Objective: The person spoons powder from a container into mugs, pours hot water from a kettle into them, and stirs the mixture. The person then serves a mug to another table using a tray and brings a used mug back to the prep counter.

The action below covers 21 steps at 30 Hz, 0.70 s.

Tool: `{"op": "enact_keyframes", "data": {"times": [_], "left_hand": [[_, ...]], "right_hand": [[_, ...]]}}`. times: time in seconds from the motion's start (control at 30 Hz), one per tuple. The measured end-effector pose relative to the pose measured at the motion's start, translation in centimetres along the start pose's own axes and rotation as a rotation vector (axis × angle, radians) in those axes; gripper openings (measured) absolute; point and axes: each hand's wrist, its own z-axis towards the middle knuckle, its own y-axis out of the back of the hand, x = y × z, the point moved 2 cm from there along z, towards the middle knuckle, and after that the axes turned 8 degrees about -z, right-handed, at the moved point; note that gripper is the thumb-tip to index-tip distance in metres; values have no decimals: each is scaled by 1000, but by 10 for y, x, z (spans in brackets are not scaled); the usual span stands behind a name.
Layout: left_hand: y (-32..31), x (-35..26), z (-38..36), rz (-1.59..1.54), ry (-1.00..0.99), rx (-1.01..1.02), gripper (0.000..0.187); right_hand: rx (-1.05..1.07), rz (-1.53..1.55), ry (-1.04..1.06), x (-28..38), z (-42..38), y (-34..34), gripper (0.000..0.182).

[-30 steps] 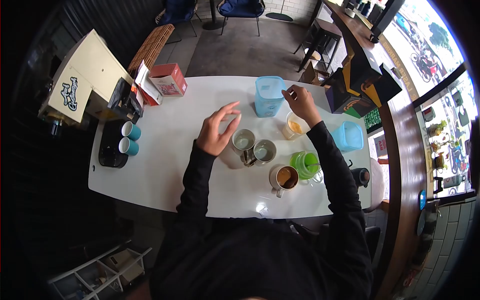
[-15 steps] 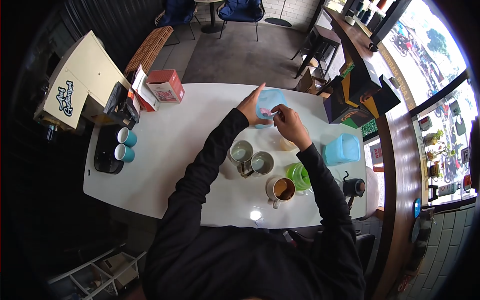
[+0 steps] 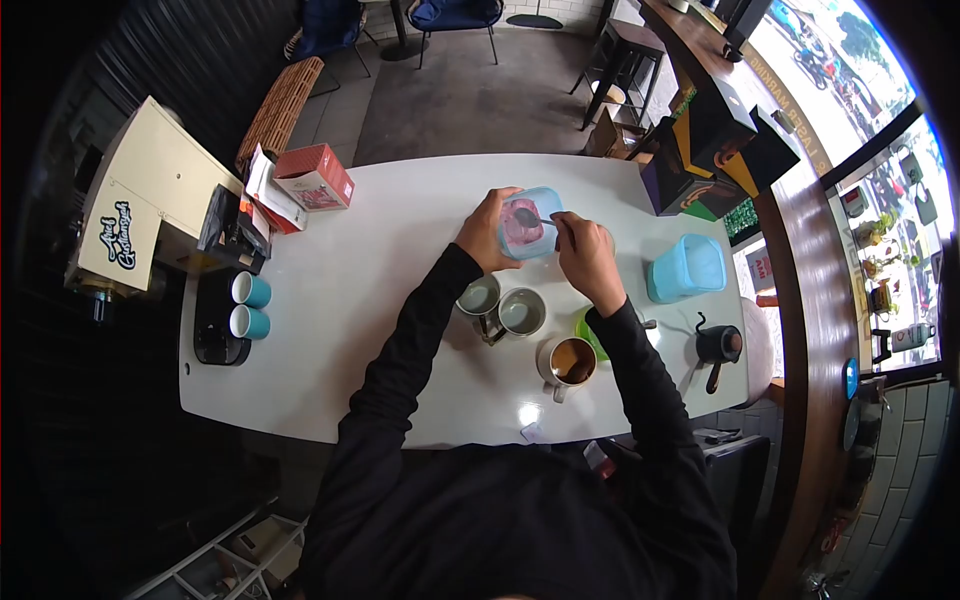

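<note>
Just above the middle of the frame, the left hand curls around the left side of a translucent blue plastic container, its mouth tipped toward the camera. The right hand, its back showing, grips a spoon over the pink powder inside. Both forearms slant inward.

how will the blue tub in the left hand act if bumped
The blue tub looks like thin plastic, so it is probably light and slightly flexible. With its top open, it may spill its pink contents if jolted. The left hand grips its side, probably limiting tipping.
</note>
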Motion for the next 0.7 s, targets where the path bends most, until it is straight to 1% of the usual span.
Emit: {"op": "enact_keyframes", "data": {"times": [0.07, 0.17, 0.2, 0.23, 0.3, 0.43, 0.5, 0.6, 0.63, 0.7], "left_hand": [[-1, 6, -1, -4, 2, 0, 100], [-3, 4, -3, 12, -11, -7, 101], [-3, 4, -3, 30, -26, -11, 101], [-5, 4, -3, 30, -28, 3, 101], [-6, 4, -3, 47, -23, 9, 101], [-7, 3, -2, 46, -28, 28, 101], [-7, 4, -1, 50, -56, -9, 101], [-8, 8, 0, 57, -87, 2, 100], [-9, 7, 0, 72, -107, -12, 100], [-10, 8, -1, 23, -69, 1, 99]], "right_hand": [[-23, 63, 61, 9, -5, 16, 21], [-7, 111, 46, 25, -15, 49, 22], [-65, 121, 84, 25, -19, 56, 21], [-16, 181, -12, 24, -24, 66, 24], [-1, 289, -92, 16, -33, 81, 24], [-87, 524, -186, 2, -48, 121, 27], [-185, 589, -206, -3, -59, 143, 30], [-353, 615, -234, -21, -81, 175, 33], [-413, 614, -254, -25, -89, 186, 33], [-527, 524, -261, -36, -105, 207, 34]]}}
